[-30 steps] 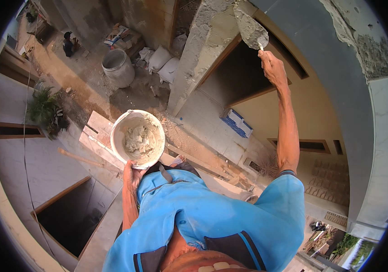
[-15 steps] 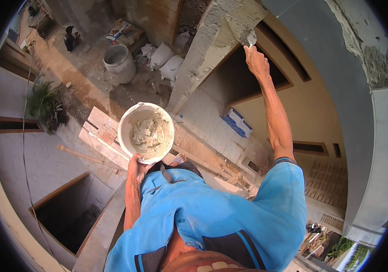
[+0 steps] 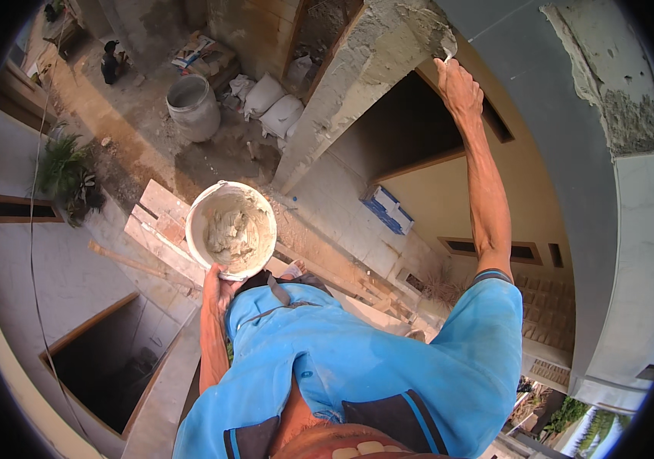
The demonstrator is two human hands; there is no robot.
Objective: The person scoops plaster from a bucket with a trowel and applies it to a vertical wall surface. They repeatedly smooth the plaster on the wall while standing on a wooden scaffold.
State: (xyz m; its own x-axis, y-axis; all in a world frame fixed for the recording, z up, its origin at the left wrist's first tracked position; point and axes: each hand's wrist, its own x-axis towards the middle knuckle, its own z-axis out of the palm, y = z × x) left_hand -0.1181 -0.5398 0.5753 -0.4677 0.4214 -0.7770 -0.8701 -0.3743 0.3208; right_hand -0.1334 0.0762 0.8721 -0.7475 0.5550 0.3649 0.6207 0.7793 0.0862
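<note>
My left hand (image 3: 220, 288) grips the near side of a white bucket (image 3: 203, 211), held in front of my waist with its mouth facing up. Wet grey-beige plaster (image 3: 233, 233) lies in the bottom and smears the inner wall. My right arm reaches up and to the far right. In that fist, my right hand (image 3: 460, 88) is closed round the handle of a small trowel (image 3: 447, 50). Its blade is at the upper end of a rough plastered concrete beam (image 3: 357, 92); most of the blade is hidden by distance and angle.
Below me are wooden planks (image 3: 160, 210). On the ground stand a large drum (image 3: 193, 115), white sacks (image 3: 277, 111) and a blue-and-white box (image 3: 388, 209). Another person (image 3: 113, 63) is at the far left. A grey wall (image 3: 541, 99) curves past my right arm.
My right hand with the trowel has moved a little up and to the right along the beam. The bucket has shifted slightly left and down in view.
</note>
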